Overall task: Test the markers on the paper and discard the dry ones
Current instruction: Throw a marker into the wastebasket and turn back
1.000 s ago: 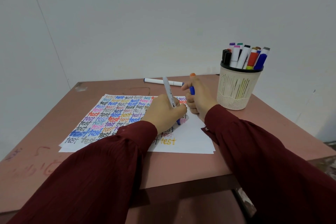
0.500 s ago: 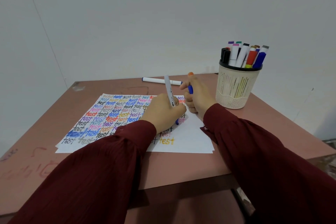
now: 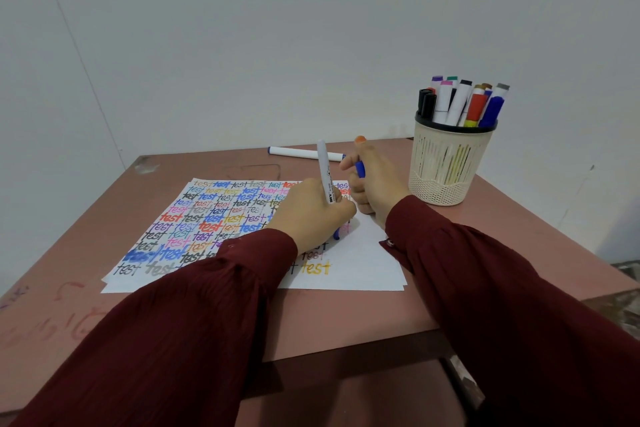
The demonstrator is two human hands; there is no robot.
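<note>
Just right of the frame's centre, the left hand [image 3: 311, 215] gripped a white-barrelled marker [image 3: 325, 173], its fingers [image 3: 343, 211] curled tightly round the lower barrel. The top of the barrel stood up above the knuckles, tilted slightly toward the upper left. The marker's blue tip poked out below the hand, at or just above the paper [image 3: 367, 256]; whether it touched the sheet could not be told. The right hand [image 3: 379, 185] sat just right of the left one, nearly touching it. It was clenched round a blue cap [image 3: 360, 169] that showed between the raised thumb and the curled fingers. The paper lay flat on the brown table [image 3: 346, 312], with more sheet edges showing under it. Its left and middle parts were packed with rows of the word "test" in many colours, and its right part was bare white. Both dark red sleeves [image 3: 194, 315] ran up from the bottom corners of the frame, the left one covering part of the writing. Beyond the hands, near the table's far edge, a loose white marker [image 3: 294, 152] lay on its side. At the right of the frame, a cream mesh pot [image 3: 445, 170] stood on the table apart from the paper. It held a bunch of capped markers [image 3: 462, 104] standing upright.
</note>
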